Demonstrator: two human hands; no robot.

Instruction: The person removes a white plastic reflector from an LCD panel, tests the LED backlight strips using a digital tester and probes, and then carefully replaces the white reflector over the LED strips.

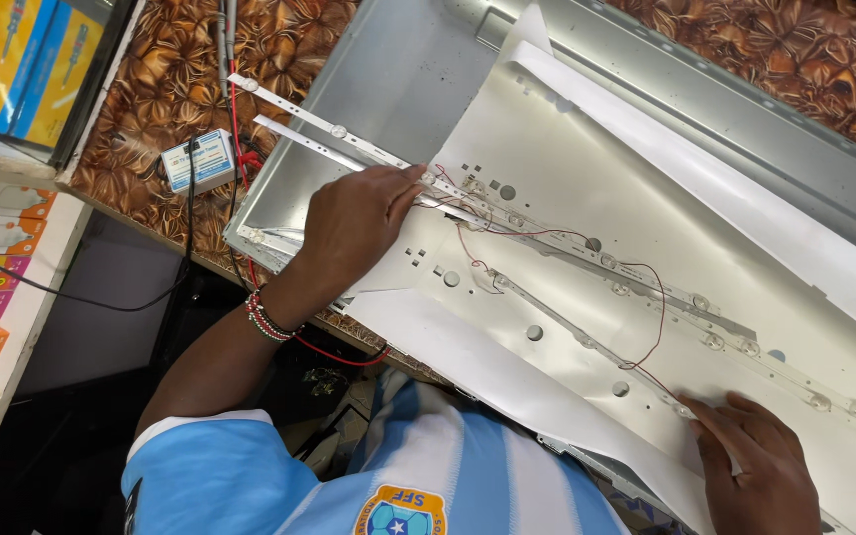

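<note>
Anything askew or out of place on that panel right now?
Yes. Two LED strips poke out past the upper-left edge of the white reflector sheet, over the bare metal tray, and a thin red wire loops loosely across the sheet. The left hand and right hand press on the strips.

Strips on a sheet, sheet in a tray

The light strips lie on the sheet, inside the metal tray on the surface. A small box sits left of the tray, boxes farther left.
</note>
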